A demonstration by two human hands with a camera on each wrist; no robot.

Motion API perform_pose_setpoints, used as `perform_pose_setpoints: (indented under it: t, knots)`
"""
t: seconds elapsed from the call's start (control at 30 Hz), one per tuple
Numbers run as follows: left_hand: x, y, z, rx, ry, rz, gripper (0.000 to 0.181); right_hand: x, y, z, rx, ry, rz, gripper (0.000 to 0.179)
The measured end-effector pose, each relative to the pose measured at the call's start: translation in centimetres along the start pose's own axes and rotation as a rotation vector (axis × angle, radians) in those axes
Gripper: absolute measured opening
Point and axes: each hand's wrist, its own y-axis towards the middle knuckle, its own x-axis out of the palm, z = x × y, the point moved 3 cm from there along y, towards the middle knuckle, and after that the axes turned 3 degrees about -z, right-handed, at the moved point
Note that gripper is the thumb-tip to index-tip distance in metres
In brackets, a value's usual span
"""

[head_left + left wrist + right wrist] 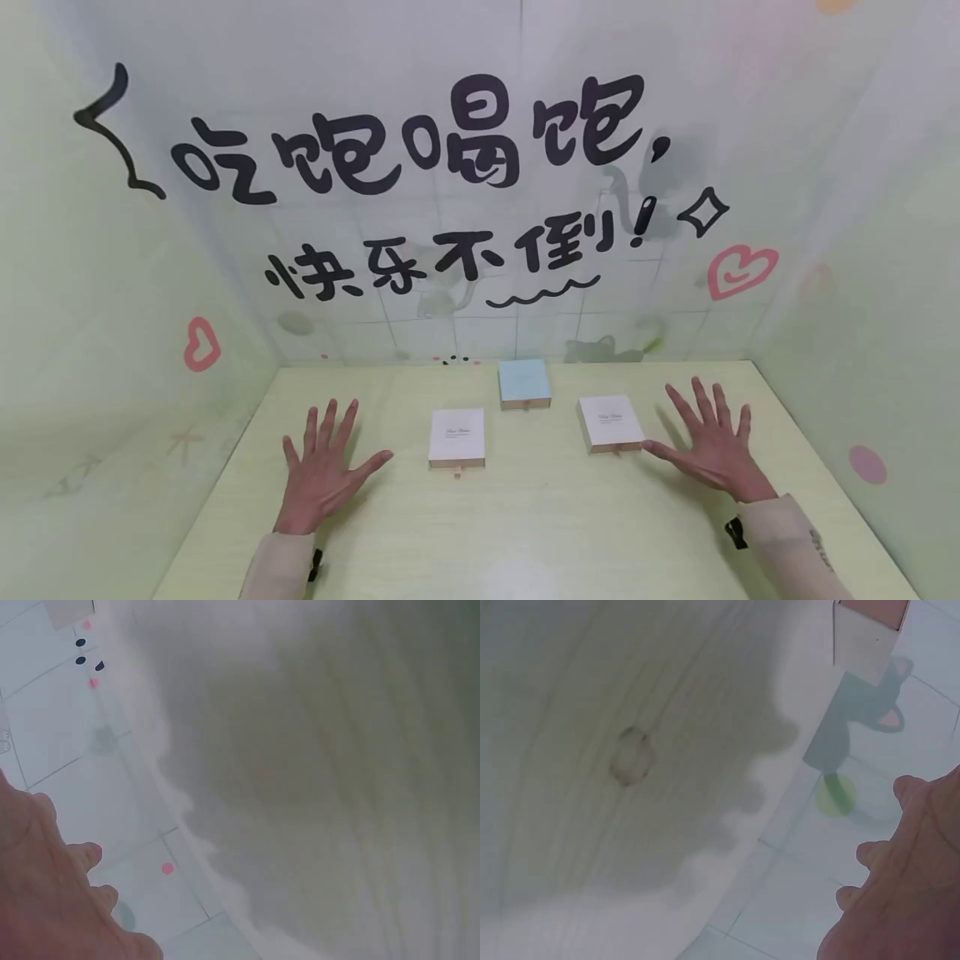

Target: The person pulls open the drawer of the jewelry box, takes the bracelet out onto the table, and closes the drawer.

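Note:
My left hand (321, 475) is spread over the left of the table, fingers straight and holding nothing. To its right, apart from the thumb, lies a white box (457, 435) with a small ribbon tab at its front. My right hand (708, 446) is likewise spread, its thumb tip at the corner of a second white box (609, 422); whether they touch I cannot tell. A light blue box (525, 382) lies farther back between the two. In the left wrist view the left hand (52, 892) shows at the lower left; the right hand (900, 892) shows at the lower right of its own view.
The pale wood-grain table (525, 517) meets a back wall (465, 333) with large black lettering. Side walls (862, 333) with printed hearts and dots rise at left and right. A ring-shaped mark (632, 756) shows on the tabletop in the right wrist view.

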Motion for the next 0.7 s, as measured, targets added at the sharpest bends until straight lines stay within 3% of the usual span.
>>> perform_pose_setpoints:
  t: [0.43, 0.7]
  knots:
    - [0.7, 1.0, 1.3, 0.025, -0.117, -0.041, 0.095, 1.0, 0.7, -3.7, -0.041, 0.069, 0.004, 0.097]
    - [1.0, 1.8, 2.9, 0.055, -0.194, -0.074, 0.093, 1.6, 1.6, -6.3, -0.092, 0.092, 0.016, 0.094]
